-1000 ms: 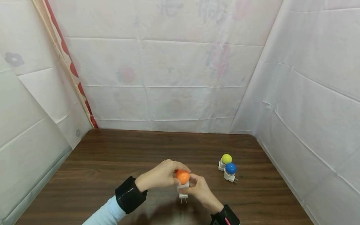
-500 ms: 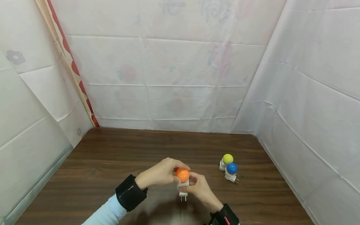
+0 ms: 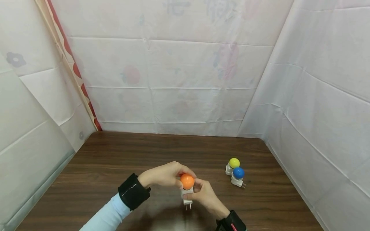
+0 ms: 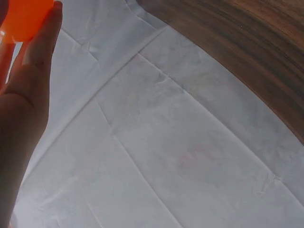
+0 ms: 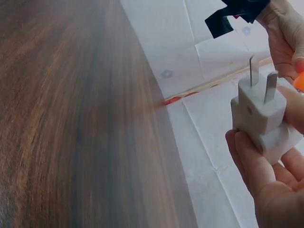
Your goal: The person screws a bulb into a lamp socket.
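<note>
An orange light bulb [image 3: 187,181] sits at the top of a white plug-in lamp socket [image 3: 188,202] with two metal prongs pointing toward the person. My left hand [image 3: 166,174] pinches the bulb between thumb and fingers; the left wrist view catches only part of the glowing orange bulb [image 4: 26,19] at its upper corner. With thumb and fingers my right hand [image 3: 208,196] grips the socket from the right. In the right wrist view the white socket [image 5: 261,107] shows its prongs upward, held over the fingers, and the bulb's edge peeks in at the right.
On the right of the dark wooden table [image 3: 130,150], a yellow bulb [image 3: 234,163] in a white socket stands right behind a blue bulb [image 3: 238,173] in another white socket. White cloth walls [image 3: 179,106] enclose the table at the back and both sides.
Both hands keep hold of the bulb and socket in nearly the same place. The left hand's fingers and wrist have turned slightly around the bulb.
</note>
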Demonstrator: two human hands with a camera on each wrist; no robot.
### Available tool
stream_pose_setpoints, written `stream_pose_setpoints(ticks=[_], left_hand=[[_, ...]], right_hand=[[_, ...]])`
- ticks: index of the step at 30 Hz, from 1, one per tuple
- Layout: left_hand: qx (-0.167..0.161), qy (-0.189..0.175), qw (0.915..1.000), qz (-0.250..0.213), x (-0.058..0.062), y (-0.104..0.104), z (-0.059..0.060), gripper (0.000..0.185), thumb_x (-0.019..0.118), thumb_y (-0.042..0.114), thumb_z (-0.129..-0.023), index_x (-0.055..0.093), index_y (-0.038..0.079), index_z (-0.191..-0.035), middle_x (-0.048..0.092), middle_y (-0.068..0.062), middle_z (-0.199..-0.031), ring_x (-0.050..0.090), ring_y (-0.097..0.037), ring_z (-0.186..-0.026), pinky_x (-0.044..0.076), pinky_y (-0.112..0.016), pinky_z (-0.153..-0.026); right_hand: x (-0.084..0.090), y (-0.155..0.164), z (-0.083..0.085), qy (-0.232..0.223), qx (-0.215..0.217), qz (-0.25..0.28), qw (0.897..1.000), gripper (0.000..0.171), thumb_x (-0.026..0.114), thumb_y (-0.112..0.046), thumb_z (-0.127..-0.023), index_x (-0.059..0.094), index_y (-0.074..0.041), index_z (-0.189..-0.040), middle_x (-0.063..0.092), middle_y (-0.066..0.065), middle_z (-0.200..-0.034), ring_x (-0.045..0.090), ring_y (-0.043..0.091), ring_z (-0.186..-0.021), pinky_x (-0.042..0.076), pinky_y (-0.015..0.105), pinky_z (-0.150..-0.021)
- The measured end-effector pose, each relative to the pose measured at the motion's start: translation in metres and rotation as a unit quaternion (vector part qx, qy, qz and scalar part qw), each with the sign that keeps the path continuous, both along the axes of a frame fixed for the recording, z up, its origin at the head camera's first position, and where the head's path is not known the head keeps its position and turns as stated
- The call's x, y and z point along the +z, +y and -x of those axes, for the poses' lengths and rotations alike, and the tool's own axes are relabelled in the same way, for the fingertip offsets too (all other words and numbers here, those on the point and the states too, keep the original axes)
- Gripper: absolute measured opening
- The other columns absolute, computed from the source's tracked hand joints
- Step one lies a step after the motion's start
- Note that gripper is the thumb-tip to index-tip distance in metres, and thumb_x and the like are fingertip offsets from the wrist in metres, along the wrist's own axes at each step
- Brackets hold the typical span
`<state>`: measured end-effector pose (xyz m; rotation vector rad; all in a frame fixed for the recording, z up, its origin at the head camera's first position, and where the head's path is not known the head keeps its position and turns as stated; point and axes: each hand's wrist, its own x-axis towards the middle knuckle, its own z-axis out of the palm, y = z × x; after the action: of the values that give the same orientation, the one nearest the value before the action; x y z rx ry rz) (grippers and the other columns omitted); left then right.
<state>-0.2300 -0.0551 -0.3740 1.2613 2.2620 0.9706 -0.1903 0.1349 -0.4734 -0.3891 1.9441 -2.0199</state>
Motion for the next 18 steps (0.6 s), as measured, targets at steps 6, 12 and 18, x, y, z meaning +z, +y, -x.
stream_pose_setpoints(ticks=[6, 12, 18], left_hand=[[0.013, 0.037, 0.9992, -0.007, -0.0058, 0.0013, -0.0019, 0.046, 0.063, -0.009, -0.072, 0.064, 0.01, -0.113, 0.064, 0.005, -0.107, 0.055, -0.001, -0.088, 0.047, -0.016, -0.082], [0.017, 0.066, 0.9976, -0.004, -0.0066, 0.0013, -0.0023, 0.043, 0.064, -0.006, -0.073, 0.065, 0.011, -0.113, 0.064, 0.005, -0.109, 0.056, -0.001, -0.089, 0.048, -0.015, -0.08], [-0.005, 0.039, 0.9991, -0.012, -0.0001, -0.001, -0.0003, 0.042, 0.061, -0.009, -0.075, 0.064, 0.009, -0.113, 0.063, 0.005, -0.111, 0.056, -0.002, -0.095, 0.047, -0.016, -0.085]], right_hand=[[-0.0019, 0.0002, 0.0003, 0.009, -0.013, 0.003, 1.0, 0.049, 0.074, -0.001, -0.072, 0.056, 0.003, -0.118, 0.063, 0.014, -0.11, 0.065, 0.018, -0.092, 0.054, 0.025, -0.073], [-0.0013, 0.0006, 0.0012, 0.003, -0.01, -0.004, 1.0, 0.051, 0.075, -0.004, -0.072, 0.056, 0.002, -0.119, 0.063, 0.014, -0.112, 0.065, 0.018, -0.093, 0.054, 0.026, -0.073], [0.0026, 0.0018, 0.003, -0.005, 0.003, -0.011, 1.0, 0.05, 0.076, -0.005, -0.071, 0.058, 0.002, -0.117, 0.064, 0.013, -0.11, 0.066, 0.017, -0.089, 0.054, 0.026, -0.071]])
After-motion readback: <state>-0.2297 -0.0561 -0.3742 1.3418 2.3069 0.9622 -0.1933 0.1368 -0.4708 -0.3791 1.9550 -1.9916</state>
